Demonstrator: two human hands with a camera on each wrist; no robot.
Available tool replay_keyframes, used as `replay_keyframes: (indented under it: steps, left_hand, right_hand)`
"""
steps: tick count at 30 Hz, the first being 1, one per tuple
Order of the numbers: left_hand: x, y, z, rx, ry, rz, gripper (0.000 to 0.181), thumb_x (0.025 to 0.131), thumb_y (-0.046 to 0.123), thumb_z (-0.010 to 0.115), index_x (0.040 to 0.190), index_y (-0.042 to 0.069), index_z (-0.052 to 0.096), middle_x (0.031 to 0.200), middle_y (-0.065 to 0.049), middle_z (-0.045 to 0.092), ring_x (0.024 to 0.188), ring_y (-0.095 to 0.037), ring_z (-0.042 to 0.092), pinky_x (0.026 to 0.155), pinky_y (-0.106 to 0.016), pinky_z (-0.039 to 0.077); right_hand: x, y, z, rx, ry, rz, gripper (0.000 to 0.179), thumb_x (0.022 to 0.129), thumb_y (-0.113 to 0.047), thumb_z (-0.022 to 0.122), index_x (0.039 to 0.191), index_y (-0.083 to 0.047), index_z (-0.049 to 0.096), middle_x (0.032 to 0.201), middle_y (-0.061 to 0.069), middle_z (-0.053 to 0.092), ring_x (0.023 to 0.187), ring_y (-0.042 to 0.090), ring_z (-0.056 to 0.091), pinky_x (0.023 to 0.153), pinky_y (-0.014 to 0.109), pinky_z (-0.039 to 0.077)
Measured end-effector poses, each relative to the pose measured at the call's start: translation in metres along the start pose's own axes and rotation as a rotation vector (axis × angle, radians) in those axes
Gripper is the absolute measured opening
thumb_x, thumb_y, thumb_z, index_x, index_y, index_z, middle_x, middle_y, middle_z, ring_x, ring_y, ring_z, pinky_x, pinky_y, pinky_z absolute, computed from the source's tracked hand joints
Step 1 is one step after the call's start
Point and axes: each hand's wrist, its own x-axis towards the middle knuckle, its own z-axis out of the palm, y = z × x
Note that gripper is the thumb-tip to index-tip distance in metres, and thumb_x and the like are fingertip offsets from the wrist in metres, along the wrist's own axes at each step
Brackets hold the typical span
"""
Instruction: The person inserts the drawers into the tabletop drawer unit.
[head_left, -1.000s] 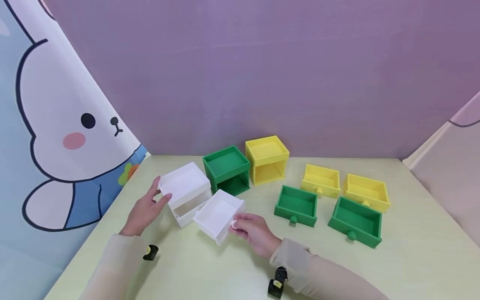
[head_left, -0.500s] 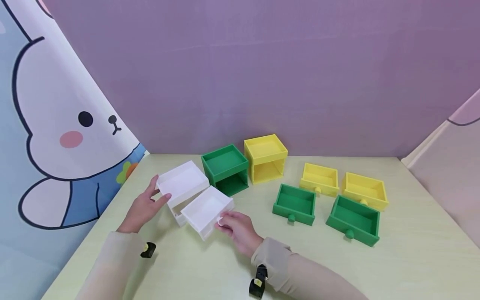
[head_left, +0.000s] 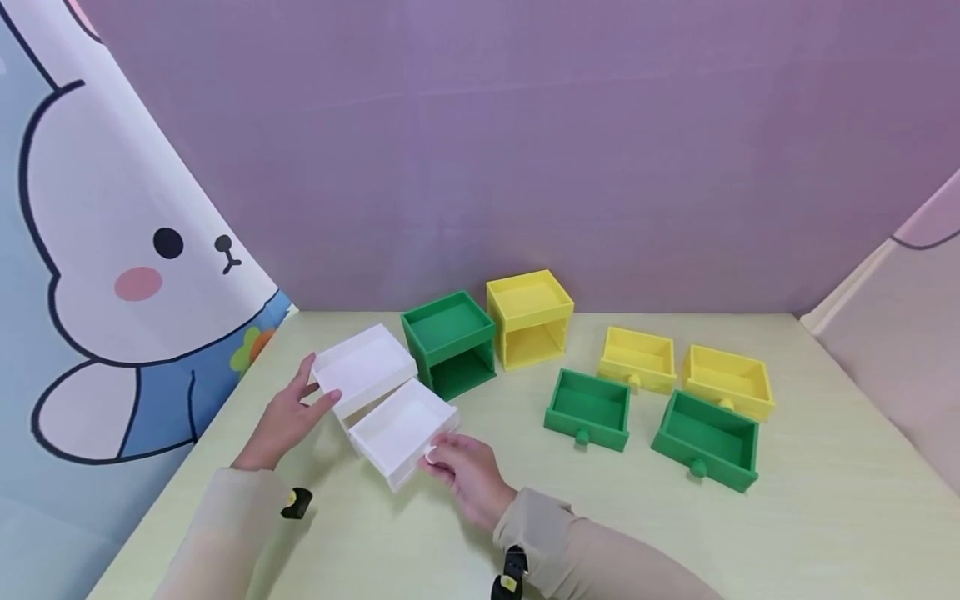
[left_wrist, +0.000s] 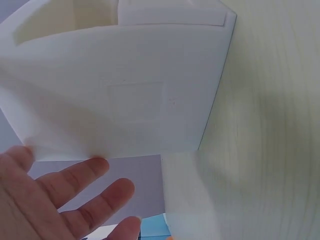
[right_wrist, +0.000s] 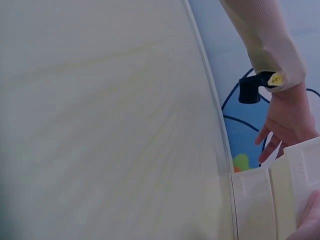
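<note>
The right hand [head_left: 465, 482] pinches the round white knob [head_left: 430, 456] of the shallow white plastic-looking drawer [head_left: 405, 425], which is at the lower opening of the box-shaped white cabinet [head_left: 365, 371], nearly square to it; how deep it reaches cannot be told. It likely slides best kept level, back edge lined up with both side walls, under light, steady pressure straight along the knob. Farther off, the left hand [head_left: 283, 425], fingers spread, touches the cabinet's far left side; it should probably brace there without squeezing. Beyond, the open-fronted green cabinet [head_left: 450, 333] stands close, so the white one is best kept from twisting into it
</note>
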Motion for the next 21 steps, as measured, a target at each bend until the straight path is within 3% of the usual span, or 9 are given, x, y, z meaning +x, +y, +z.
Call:
replay_keyframes:
  steps: [5,21]
  left_hand:
    - [0.001,0.000,0.001,0.021,0.008,0.017,0.091,0.096,0.050,0.051,0.153,0.011,-0.007,0.146,-0.035,0.027,0.132,-0.053,0.027,0.097,-0.062,0.035]
    - [0.002,-0.001,0.002,-0.030,0.005,-0.004,0.090,0.096,0.049,0.051,0.153,0.015,-0.009,0.148,-0.034,0.023,0.134,-0.052,0.022,0.100,-0.062,0.031]
  right_hand:
    - [0.000,0.003,0.006,0.016,0.011,-0.019,0.013,0.083,0.011,0.055,0.096,0.009,0.058,0.091,0.009,0.058,0.077,0.012,0.064,0.079,0.025,0.053]
    - [0.000,0.008,0.018,0.017,0.086,-0.043,0.013,0.085,0.008,0.058,0.098,0.008,0.058,0.092,0.010,0.058,0.078,0.013,0.064,0.081,0.027,0.053]
